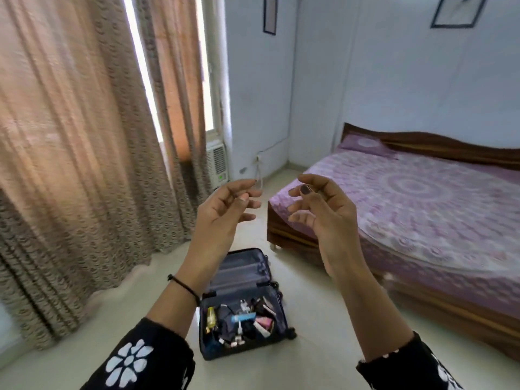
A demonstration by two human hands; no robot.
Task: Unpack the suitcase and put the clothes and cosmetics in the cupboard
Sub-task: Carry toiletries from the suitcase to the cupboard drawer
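Suitcase (241, 273) lies open on the pale floor (323, 319), between the broad beige curtains (70, 136) to the left and the bed (422, 206) with its purple printed cover to the right; its far half is bare and its near half holds a jumble of cosmetics (242, 319). Above it the left hand (225, 209) and right hand (323, 209) are raised with palms facing each other, fingers loosely curled and grasping nothing. A thin black band (183, 285) circles the left wrist.

Open suitcase (242, 305) on floor (323, 319), probably cosmetics (239, 322) inside; curtains (84, 136) left, bed (422, 209) right.
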